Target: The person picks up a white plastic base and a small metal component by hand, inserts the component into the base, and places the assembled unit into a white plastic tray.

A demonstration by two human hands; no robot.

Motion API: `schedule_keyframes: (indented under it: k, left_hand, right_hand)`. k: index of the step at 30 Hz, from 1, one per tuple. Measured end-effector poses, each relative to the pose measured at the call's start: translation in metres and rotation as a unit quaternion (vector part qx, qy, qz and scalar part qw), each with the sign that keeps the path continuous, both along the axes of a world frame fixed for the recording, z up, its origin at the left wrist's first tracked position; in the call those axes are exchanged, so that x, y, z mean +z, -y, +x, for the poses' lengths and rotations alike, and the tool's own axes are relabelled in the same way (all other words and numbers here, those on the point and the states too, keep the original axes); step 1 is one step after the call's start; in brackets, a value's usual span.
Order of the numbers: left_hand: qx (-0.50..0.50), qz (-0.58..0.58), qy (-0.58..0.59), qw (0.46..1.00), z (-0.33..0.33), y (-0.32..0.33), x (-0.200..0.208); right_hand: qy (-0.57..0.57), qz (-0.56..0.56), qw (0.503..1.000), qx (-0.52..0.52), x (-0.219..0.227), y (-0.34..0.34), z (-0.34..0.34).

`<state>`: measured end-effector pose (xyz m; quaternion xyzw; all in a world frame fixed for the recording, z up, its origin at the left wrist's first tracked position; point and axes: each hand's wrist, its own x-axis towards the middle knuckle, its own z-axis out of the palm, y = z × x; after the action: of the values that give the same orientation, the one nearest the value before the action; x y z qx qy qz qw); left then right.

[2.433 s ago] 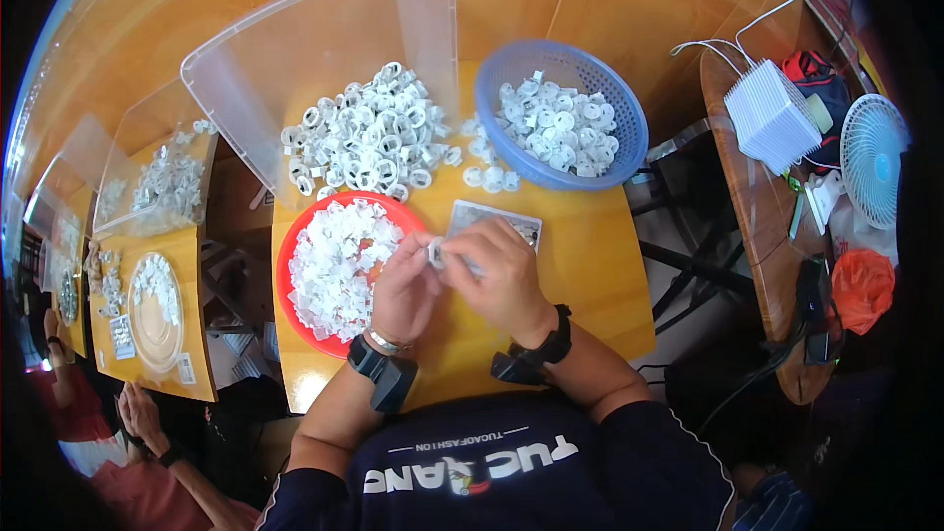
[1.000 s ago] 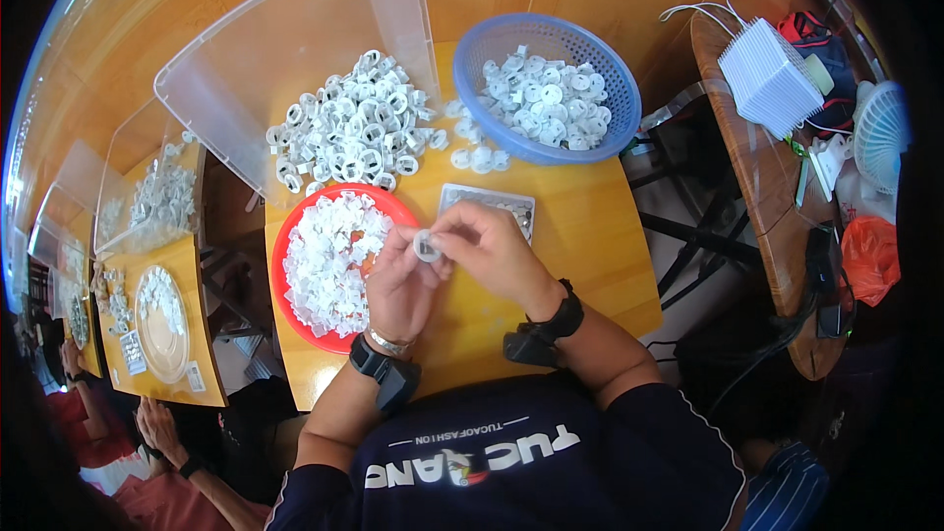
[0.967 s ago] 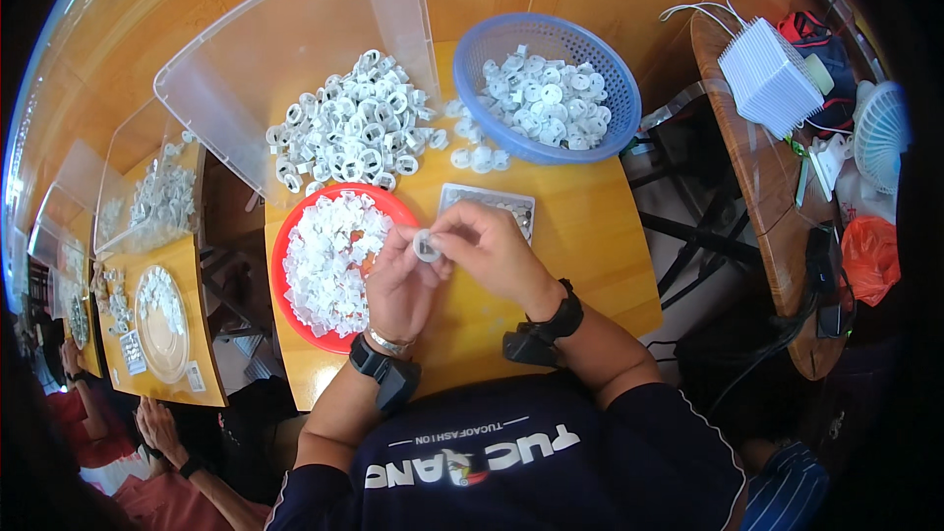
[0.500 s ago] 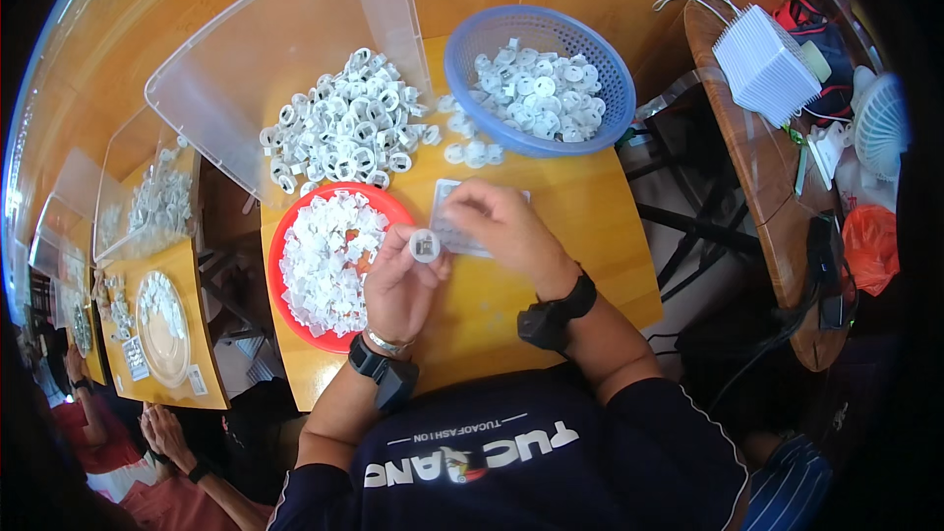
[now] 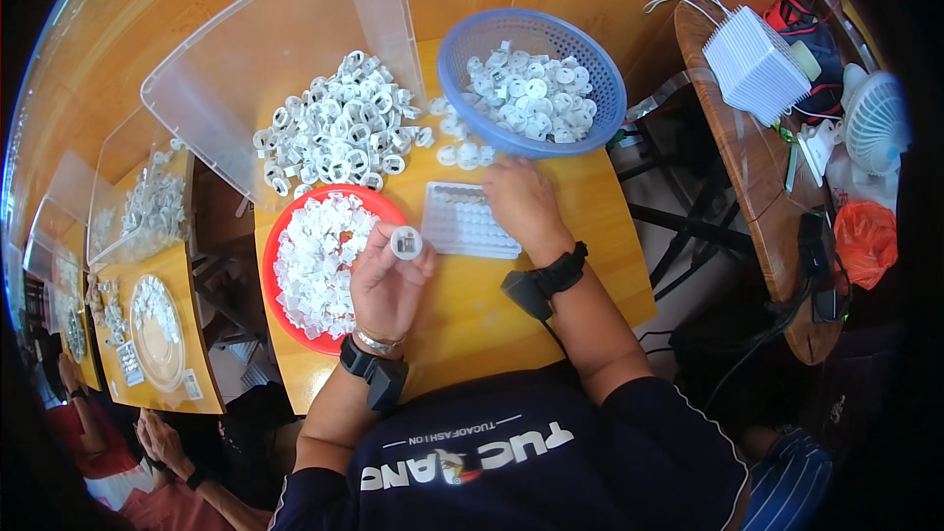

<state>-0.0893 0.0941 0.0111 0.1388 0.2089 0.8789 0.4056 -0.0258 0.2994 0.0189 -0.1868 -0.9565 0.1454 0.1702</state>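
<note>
My left hand point(image 5: 382, 287) is closed, pinching a round white plastic part point(image 5: 406, 243) with a dark square opening, above the near right edge of a red basin point(image 5: 269, 287). White plastic pieces point(image 5: 320, 265) fill the basin. To the right lies a pale tray point(image 5: 474, 239) with rows of small pockets; its far rows hold small greyish pieces. My right hand point(image 5: 528, 205) reaches past the tray's far right corner, fingers curled and tips hidden. Beside those fingers, a few translucent discs point(image 5: 467, 156) lie on the table below a blue basket.
The blue mesh basket point(image 5: 619, 98) holds translucent discs at the far right. A heap of white ring-shaped parts point(image 5: 344, 123) lies before an upright clear plastic panel point(image 5: 265, 34). Right stands a side table point(image 5: 733, 167) with a fan point(image 5: 875, 123). Other people's hands point(image 5: 165, 441) show at lower left.
My right hand has moved from over the tray to the discs by the basket, uncovering the tray. My left hand still holds the round part, shifted slightly left.
</note>
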Motion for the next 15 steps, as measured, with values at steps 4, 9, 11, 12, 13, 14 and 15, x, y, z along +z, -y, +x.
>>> schedule_keyframes:
  k: [4,9,11,12,13,14,15]
  left_hand:
    - [0.000,-0.006,-0.003,1.000,0.001,0.001,-0.001]
    - [0.006,-0.019,-0.003,1.000,0.002,0.000,0.001]
    - [0.006,-0.016,-0.008,1.000,0.001,0.000,-0.001]
    - [0.006,-0.016,-0.008,1.000,0.001,0.000,-0.001]
    - [0.008,-0.018,-0.006,1.000,0.001,0.000,-0.001]
    - [0.010,-0.019,-0.005,1.000,0.001,0.000,0.000]
    - [0.010,-0.020,-0.004,1.000,0.001,0.000,-0.001]
  right_hand:
    - [-0.013,0.027,0.999,0.015,-0.003,0.002,-0.005]
    - [-0.034,0.034,0.999,0.003,-0.009,0.002,-0.011]
    - [-0.020,0.024,0.999,0.006,-0.010,0.001,-0.013]
    - [-0.020,0.024,0.999,0.006,-0.009,0.001,-0.012]
    - [-0.005,0.022,1.000,0.017,-0.006,0.001,-0.009]
    - [0.009,0.020,0.999,0.028,-0.004,0.001,-0.007]
    - [0.009,0.019,0.999,0.029,-0.005,0.000,-0.005]
